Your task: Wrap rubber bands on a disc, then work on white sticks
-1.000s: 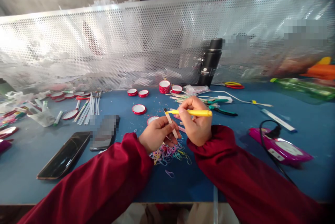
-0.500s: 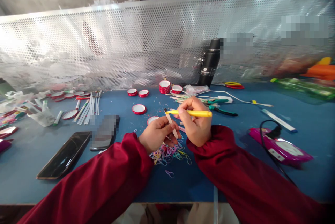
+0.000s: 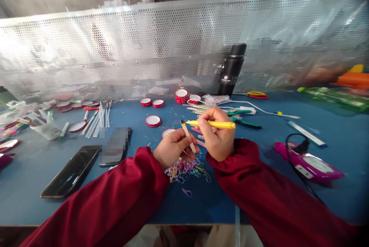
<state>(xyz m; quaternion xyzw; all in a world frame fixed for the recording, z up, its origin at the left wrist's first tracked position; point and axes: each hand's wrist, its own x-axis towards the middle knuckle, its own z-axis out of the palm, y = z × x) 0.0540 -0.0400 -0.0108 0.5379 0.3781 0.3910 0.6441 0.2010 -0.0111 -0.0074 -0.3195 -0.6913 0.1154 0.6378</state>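
Note:
Between its fingertips, my left hand [image 3: 174,146] pinches a flat wooden craft stick [image 3: 192,146] whose upper end is dark, with a yellow patch just below. My right hand [image 3: 216,138] is closed round a yellow marker pen [image 3: 220,124] in a writing grip. The pen's tip points left and sits close to the stick's upper part, slightly apart from it. Under my hands lies a heap of coloured elastic bands [image 3: 184,171], partly covered by my left fingers. A white-topped red lid [image 3: 168,133] is half hidden behind my left hand.
Two phones [image 3: 70,171] lie at left, near a white cup [image 3: 46,128] of pens. Red tins [image 3: 181,96], pliers [image 3: 245,123], and a black bottle [image 3: 231,72] stand or lie behind. A purple device [image 3: 311,162] with a cable is at right. Perforated metal screen [image 3: 138,47] backs the table.
The marker tip has moved slightly right, away from the stick. Yellow colour now shows on the stick below its dark end. My left hand has barely moved.

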